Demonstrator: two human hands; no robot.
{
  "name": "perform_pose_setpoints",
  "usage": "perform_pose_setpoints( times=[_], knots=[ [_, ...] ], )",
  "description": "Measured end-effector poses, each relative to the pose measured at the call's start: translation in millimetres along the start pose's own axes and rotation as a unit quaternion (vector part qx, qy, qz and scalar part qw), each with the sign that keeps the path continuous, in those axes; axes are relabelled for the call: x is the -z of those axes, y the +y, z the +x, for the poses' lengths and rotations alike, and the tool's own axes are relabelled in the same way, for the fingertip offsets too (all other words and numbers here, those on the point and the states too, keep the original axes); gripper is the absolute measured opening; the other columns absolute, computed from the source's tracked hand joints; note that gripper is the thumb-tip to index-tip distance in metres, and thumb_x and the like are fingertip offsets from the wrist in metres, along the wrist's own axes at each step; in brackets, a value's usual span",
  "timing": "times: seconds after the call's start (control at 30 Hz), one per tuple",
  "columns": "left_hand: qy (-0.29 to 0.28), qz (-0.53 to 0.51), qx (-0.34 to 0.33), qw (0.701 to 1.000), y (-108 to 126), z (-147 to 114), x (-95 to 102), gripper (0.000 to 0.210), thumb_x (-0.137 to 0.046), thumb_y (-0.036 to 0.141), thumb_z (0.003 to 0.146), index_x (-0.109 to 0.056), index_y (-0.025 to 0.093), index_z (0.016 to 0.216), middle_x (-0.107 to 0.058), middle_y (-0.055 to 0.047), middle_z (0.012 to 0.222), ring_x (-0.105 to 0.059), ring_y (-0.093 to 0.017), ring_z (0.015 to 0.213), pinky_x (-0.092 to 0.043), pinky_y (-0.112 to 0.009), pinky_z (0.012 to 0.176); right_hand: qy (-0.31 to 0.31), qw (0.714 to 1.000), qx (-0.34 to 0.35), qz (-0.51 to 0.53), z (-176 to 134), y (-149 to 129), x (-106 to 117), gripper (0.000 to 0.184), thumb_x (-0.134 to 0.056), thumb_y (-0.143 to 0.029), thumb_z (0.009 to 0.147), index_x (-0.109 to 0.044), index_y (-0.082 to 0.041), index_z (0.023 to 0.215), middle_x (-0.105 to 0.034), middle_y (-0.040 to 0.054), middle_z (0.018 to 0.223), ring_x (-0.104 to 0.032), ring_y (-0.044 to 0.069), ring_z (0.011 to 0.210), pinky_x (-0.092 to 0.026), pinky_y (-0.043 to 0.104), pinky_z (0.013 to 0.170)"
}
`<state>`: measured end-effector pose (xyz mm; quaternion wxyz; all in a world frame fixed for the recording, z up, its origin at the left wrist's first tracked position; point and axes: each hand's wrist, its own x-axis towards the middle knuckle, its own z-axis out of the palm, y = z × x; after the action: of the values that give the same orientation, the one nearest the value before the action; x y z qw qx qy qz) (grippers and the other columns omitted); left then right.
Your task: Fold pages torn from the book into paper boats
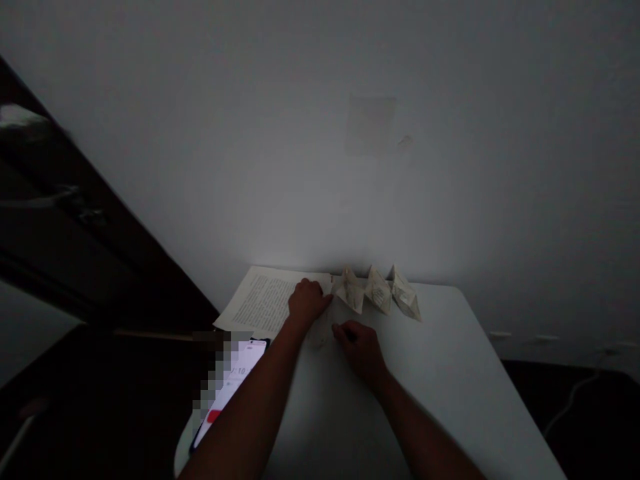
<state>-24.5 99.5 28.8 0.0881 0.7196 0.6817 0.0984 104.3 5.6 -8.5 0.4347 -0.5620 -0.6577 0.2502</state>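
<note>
My left hand [306, 303] lies over the right side of a printed sheet [263, 297], its thumb apart from the other fingers. The sheet rests near the wall, at the back left of the white table [425, 373]. My right hand [361, 350] is curled just above or on the tabletop, thumb and forefinger close together. Whatever it may pinch is too small or dark to make out. Beyond it, three folded paper shapes [377, 291] made from printed pages stand in a row, apart from both hands.
A phone [233, 387] with a lit screen lies at the table's left edge, partly behind my left forearm. The pale wall [300, 167] rises behind the table. A dark door [75, 220] is on the left, and a white cable [573, 397] hangs at the right.
</note>
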Motion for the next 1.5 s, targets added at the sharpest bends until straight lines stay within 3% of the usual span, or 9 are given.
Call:
perform_pose_setpoints(
  times=[0.4, 0.7, 0.87, 1.1, 1.23, 1.37, 1.4, 1.5],
  knots=[
    [-0.012, -0.059, 0.023, 0.998, -6.0, 1.1, 2.1, 0.025, -0.05, 0.031, 0.079, -0.072, 0.019, 0.083, -0.07, -0.009, 0.087, -0.064, -0.021, 0.086, -0.046, -0.027, 0.071, -0.005, 1.0, 0.005, -0.007, 0.3, 0.3, 0.3, 0.037, -0.046, -0.042, 0.085, -0.054, -0.017, 0.059, -0.05, -0.002, 0.055, -0.046, 0.011, 0.053, -0.034, 0.021, 0.053],
    [0.023, -0.123, 0.072, 0.99, -11.0, 2.0, -0.6, 0.024, -0.054, 0.032, 0.075, -0.073, 0.018, 0.082, -0.071, -0.009, 0.082, -0.065, -0.021, 0.08, -0.043, -0.025, 0.065, -0.003, 1.0, 0.006, 0.0, 0.0, 1.8, -0.4, 0.036, -0.048, -0.04, 0.084, -0.054, -0.017, 0.057, -0.048, -0.0026, 0.054, -0.045, 0.01, 0.052, -0.034, 0.022, 0.053],
    [0.058, -0.182, 0.064, 0.98, -17.6, -0.1, 9.5, 0.021, -0.055, 0.03, 0.072, -0.072, 0.017, 0.072, -0.07, -0.005, 0.071, -0.065, -0.017, 0.072, -0.041, -0.023, 0.063, -0.008, 1.0, 0.005, 0.013, -0.2, 0.6, -0.1, 0.036, -0.049, -0.04, 0.083, -0.052, -0.017, 0.055, -0.046, -0.0028, 0.053, -0.042, 0.011, 0.052, -0.033, 0.023, 0.054],
    [0.158, -0.268, 0.066, 0.948, -24.6, -24.8, 36.4, 0.018, -0.054, 0.03, 0.071, -0.062, 0.015, 0.066, -0.065, -0.001, 0.063, -0.059, -0.013, 0.061, -0.043, -0.022, 0.06, -0.019, 0.997, -0.012, 0.068, -0.9, 0.3, 1.4, 0.034, -0.052, -0.041, 0.081, -0.057, -0.017, 0.059, -0.052, -0.0006, 0.056, -0.046, 0.012, 0.054, -0.036, 0.024, 0.055],
    [0.19, -0.304, 0.036, 0.933, -13.9, -55.5, 46.3, 0.013, -0.052, 0.027, 0.073, -0.057, 0.016, 0.068, -0.061, 0.001, 0.066, -0.057, -0.012, 0.063, -0.044, -0.021, 0.061, -0.044, 0.99, -0.023, 0.131, 1.7, -1.7, 0.7, 0.03, -0.052, -0.044, 0.081, -0.064, -0.017, 0.08, -0.065, 0.0041, 0.072, -0.058, 0.015, 0.065, -0.044, 0.026, 0.062],
    [0.18, -0.339, -0.098, 0.918, 12.4, -94.3, 48.0, 0.003, -0.049, 0.019, 0.074, -0.052, 0.018, 0.072, -0.057, 0.0, 0.072, -0.053, -0.011, 0.062, -0.042, -0.021, 0.056, -0.076, 0.955, -0.072, 0.276, 4.2, -6.9, 4.9, 0.043, -0.042, -0.05, 0.084, -0.056, -0.018, 0.109, -0.067, 0.0087, 0.093, -0.064, 0.019, 0.075, -0.05, 0.031, 0.063],
    [0.164, -0.331, -0.139, 0.919, 20.4, -104.4, 47.3, 0.002, -0.049, 0.017, 0.073, -0.05, 0.018, 0.071, -0.057, -0.001, 0.076, -0.052, -0.012, 0.065, -0.042, -0.022, 0.058, -0.082, 0.937, -0.096, 0.326, 4.2, -8.0, 7.8, 0.045, -0.042, -0.052, 0.083, -0.055, -0.02, 0.111, -0.066, 0.0085, 0.096, -0.063, 0.02, 0.08, -0.05, 0.033, 0.067],
    [0.132, -0.308, -0.227, 0.915, 42.8, -132.9, 42.7, 0.006, -0.048, 0.014, 0.073, -0.046, 0.018, 0.071, -0.054, -0.002, 0.078, -0.051, -0.014, 0.07, -0.042, -0.025, 0.062, -0.074, 0.928, -0.121, 0.345, 3.1, -9.3, 19.5, 0.045, -0.061, -0.051, 0.071, -0.059, -0.023, 0.106, -0.066, 0.0057, 0.1, -0.058, 0.023, 0.096, -0.047, 0.032, 0.082]
  ],
)
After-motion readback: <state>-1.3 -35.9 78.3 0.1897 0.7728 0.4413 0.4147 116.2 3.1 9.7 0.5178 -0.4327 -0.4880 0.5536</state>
